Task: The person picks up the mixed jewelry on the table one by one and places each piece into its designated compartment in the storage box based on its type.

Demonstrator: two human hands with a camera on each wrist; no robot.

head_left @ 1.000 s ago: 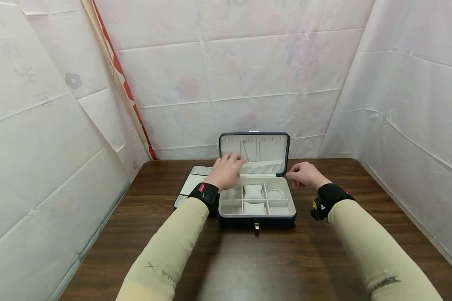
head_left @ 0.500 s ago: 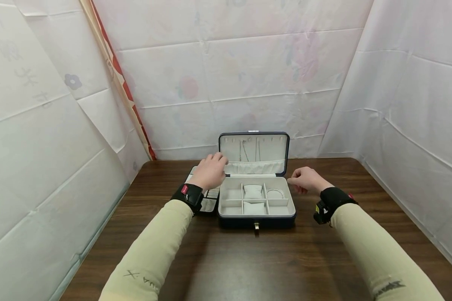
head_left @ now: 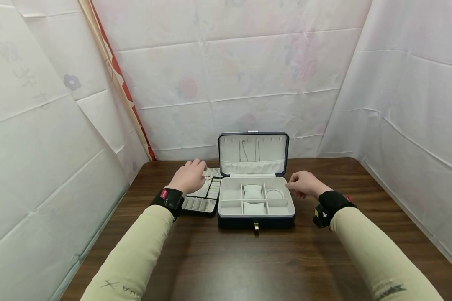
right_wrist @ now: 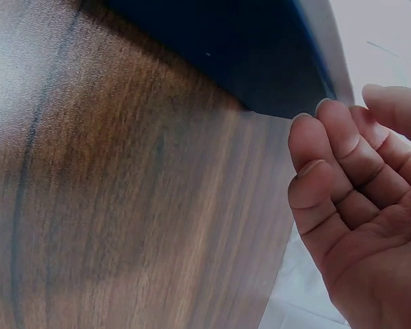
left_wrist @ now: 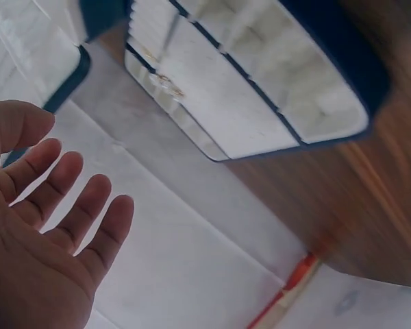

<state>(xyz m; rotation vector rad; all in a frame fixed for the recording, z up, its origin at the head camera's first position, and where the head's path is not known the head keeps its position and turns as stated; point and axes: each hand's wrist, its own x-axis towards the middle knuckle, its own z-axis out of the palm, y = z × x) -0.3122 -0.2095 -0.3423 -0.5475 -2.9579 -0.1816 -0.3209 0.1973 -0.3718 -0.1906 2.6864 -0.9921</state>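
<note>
A dark blue jewelry box [head_left: 275,223] stands on the table, its lid [head_left: 231,156] raised and necklaces [head_left: 244,151] hanging inside the lid. Two white cushions [head_left: 252,191] and a bracelet [head_left: 275,189] lie in its white compartments. Left of the box is a divided jewelry tray [head_left: 199,204], with something small and shiny [left_wrist: 168,86] on it. My left hand [head_left: 188,177] hovers over the tray, partly covering it; the left wrist view shows relaxed, spread fingers holding nothing. My right hand [head_left: 306,184] is at the box's right rim, fingers loosely curled and nothing held; contact with the rim is unclear.
The brown wooden table [head_left: 248,267] extends in front of the box and to both sides. White patterned sheeting [head_left: 248,83] hangs behind and along both sides. A red and cream edging strip [head_left: 126,90] runs down the left back corner.
My left hand has moved left from above the box's left side to over the tray, uncovering the box's left compartments. My right hand has stayed near the right rim, shifting slightly.
</note>
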